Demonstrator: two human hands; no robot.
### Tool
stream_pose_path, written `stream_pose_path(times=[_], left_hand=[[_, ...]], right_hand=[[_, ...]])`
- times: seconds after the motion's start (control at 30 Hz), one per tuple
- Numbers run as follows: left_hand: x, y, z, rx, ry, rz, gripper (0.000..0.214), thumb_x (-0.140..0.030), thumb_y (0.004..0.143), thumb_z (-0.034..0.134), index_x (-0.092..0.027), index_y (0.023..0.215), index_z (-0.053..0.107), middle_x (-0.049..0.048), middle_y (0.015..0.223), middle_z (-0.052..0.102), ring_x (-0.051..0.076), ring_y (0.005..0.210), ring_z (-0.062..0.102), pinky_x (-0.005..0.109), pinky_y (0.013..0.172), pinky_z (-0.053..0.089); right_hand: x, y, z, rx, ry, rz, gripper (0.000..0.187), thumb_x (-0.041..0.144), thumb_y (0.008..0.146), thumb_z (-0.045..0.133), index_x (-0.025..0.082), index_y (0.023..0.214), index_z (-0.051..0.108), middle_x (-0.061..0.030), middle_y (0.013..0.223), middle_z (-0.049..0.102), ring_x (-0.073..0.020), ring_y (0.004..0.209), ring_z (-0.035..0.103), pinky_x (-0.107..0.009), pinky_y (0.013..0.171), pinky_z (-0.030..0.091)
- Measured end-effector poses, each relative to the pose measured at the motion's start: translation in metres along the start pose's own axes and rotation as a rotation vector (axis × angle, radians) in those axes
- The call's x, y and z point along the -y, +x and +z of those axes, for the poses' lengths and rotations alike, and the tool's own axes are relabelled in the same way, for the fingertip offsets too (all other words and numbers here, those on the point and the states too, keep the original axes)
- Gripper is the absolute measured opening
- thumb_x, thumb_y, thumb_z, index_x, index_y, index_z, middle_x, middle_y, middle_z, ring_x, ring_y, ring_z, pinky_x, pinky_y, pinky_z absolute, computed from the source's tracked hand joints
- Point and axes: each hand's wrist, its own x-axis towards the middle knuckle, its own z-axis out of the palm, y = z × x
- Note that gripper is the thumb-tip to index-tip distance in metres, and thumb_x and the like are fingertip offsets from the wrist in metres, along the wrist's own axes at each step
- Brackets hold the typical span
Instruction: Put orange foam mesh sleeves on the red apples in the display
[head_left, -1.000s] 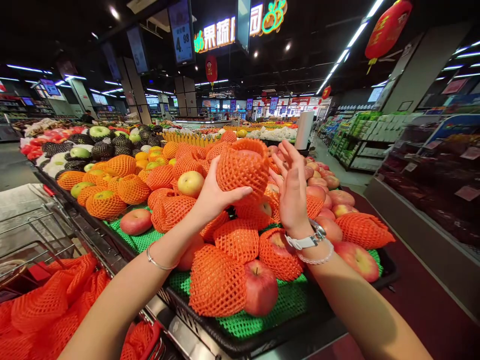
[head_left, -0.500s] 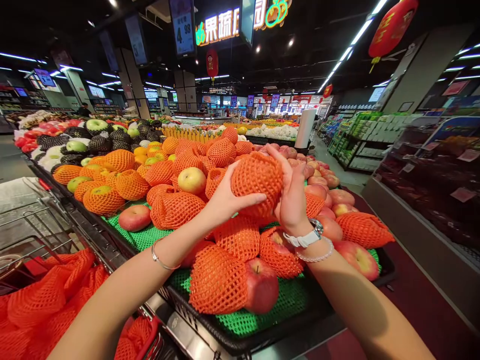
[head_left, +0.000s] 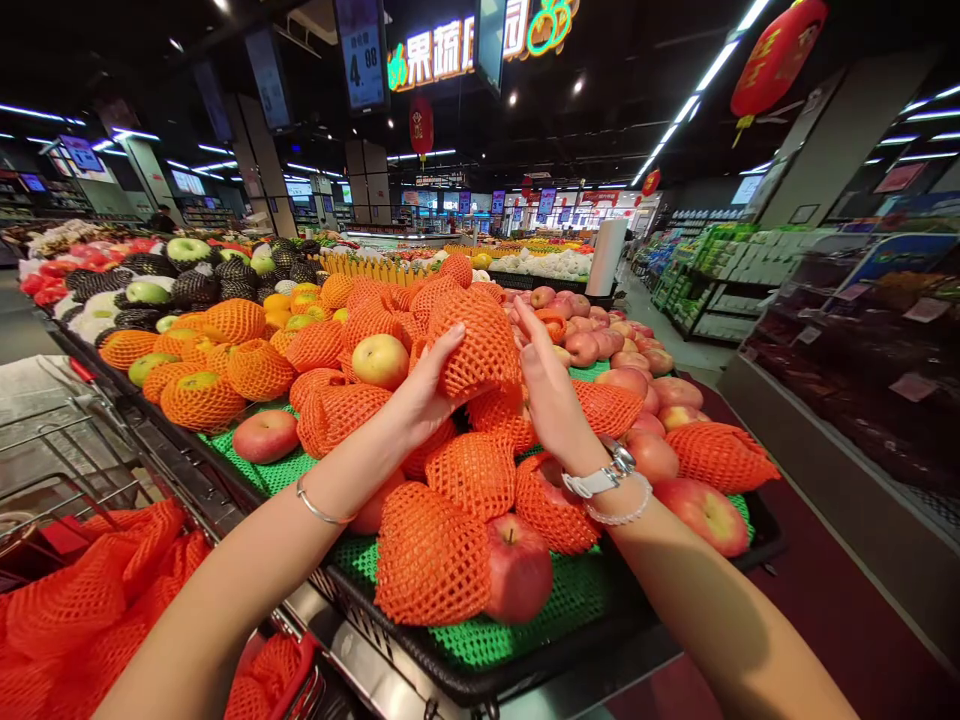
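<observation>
My left hand [head_left: 427, 395] is curled around the left side and underside of an apple in an orange foam net [head_left: 480, 345]. The netting covers this fruit almost wholly. On its other side my right hand [head_left: 551, 385] stands with fingers stretched out and palm turned to the net, close against it; whether it touches I cannot tell. Below the hands lie several netted apples, among them a large one [head_left: 431, 555] at the front beside a bare red apple [head_left: 519, 568]. Another bare apple [head_left: 265, 436] rests on green mesh to the left.
A black-rimmed display bin [head_left: 480, 688] lined with green mesh [head_left: 487, 640] holds the fruit. Bare apples [head_left: 705, 515] lie on the right. At lower left stands a metal cart [head_left: 52, 440] beside a heap of empty orange nets [head_left: 97, 590]. Shelves [head_left: 735, 270] line the right aisle.
The netted apple has moved slightly left between my hands. My right hand has turned, its fingers now straighter and less wrapped against the net.
</observation>
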Motion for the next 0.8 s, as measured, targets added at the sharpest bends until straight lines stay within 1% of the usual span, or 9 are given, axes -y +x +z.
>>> stream_pose_path(times=[0.07,0.17,0.27,0.37,0.47,0.57,0.63,0.73,0.8], left_hand=[[0.004,0.003,-0.002,-0.004,0.17,0.193,0.071,-0.055,0.075,0.069,-0.021,0.131,0.043,0.0142,0.135,0.059,0.03,0.125,0.057,0.046,0.103,0.051],[0.006,0.008,-0.009,-0.026,0.507,0.539,0.093,-0.065,0.064,0.077,-0.021,0.136,0.037,0.0154,0.138,0.054,0.032,0.131,0.051,0.049,0.111,0.042],[0.002,0.008,-0.018,-0.099,0.779,0.814,0.098,-0.067,0.065,0.076,-0.026,0.142,0.031,0.0145,0.147,0.044,0.034,0.137,0.044,0.052,0.115,0.036],[-0.002,0.005,-0.025,-0.101,0.977,1.04,0.1,-0.065,0.067,0.076,-0.029,0.146,0.026,0.0143,0.152,0.038,0.035,0.14,0.04,0.054,0.116,0.034],[-0.005,0.003,-0.03,-0.05,1.136,1.139,0.1,-0.062,0.071,0.074,-0.03,0.149,0.02,0.0159,0.151,0.039,0.035,0.138,0.043,0.053,0.113,0.038],[-0.005,0.005,-0.032,-0.044,1.269,1.17,0.096,-0.055,0.076,0.073,-0.028,0.151,0.02,0.0175,0.148,0.043,0.035,0.135,0.046,0.052,0.109,0.042],[-0.002,0.007,-0.032,-0.039,1.363,1.177,0.09,-0.047,0.078,0.072,-0.025,0.151,0.024,0.0192,0.144,0.046,0.036,0.131,0.049,0.052,0.106,0.045],[0.004,0.008,-0.029,0.018,1.508,1.169,0.077,-0.04,0.083,0.068,-0.026,0.149,0.032,0.0197,0.141,0.049,0.036,0.125,0.053,0.052,0.101,0.047],[0.008,0.005,-0.024,0.065,1.582,1.169,0.071,-0.039,0.084,0.066,-0.03,0.148,0.036,0.0185,0.14,0.049,0.036,0.123,0.055,0.052,0.1,0.046]], right_hand=[[-0.001,0.002,0.001,-0.027,0.089,0.08,0.072,0.064,0.09,0.05,0.029,0.15,0.034,-0.002,0.162,0.028,-0.0166,0.151,0.024,-0.04,0.126,0.016],[0.004,0.002,0.004,0.004,0.169,0.09,0.079,0.06,0.086,0.059,0.027,0.151,0.029,-0.0032,0.162,0.028,-0.0163,0.15,0.025,-0.038,0.126,0.019],[0.013,-0.001,0.008,0.03,0.227,0.073,0.079,0.06,0.086,0.059,0.027,0.151,0.029,-0.003,0.159,0.035,-0.0167,0.149,0.027,-0.036,0.125,0.024],[0.018,-0.005,0.016,0.038,0.281,0.105,0.09,0.059,0.076,0.071,0.025,0.148,0.03,-0.0074,0.15,0.048,-0.0213,0.142,0.041,-0.04,0.122,0.031],[0.018,-0.009,0.02,-0.026,0.224,0.124,0.102,0.056,0.07,0.077,0.022,0.151,0.024,-0.0118,0.152,0.044,-0.0252,0.141,0.043,-0.044,0.122,0.031],[0.022,-0.01,0.013,-0.169,0.039,0.003,0.101,0.053,0.072,0.077,0.028,0.153,0.02,-0.0067,0.163,0.022,-0.0255,0.151,0.023,-0.049,0.126,0.019],[0.027,-0.007,0.0,-0.198,-0.093,-0.116,0.098,0.05,0.071,0.079,0.033,0.151,0.026,-0.0011,0.165,0.014,-0.0258,0.154,0.012,-0.05,0.127,0.012],[0.03,-0.001,-0.02,-0.052,-0.228,-0.15,0.098,0.044,0.06,0.087,0.033,0.146,0.04,0.0001,0.164,0.018,-0.0287,0.154,0.01,-0.049,0.127,0.007],[0.026,0.003,-0.03,0.068,-0.237,-0.099,0.105,0.041,0.055,0.091,0.032,0.147,0.039,-0.0029,0.162,0.024,-0.0304,0.153,0.014,-0.052,0.127,0.008]])
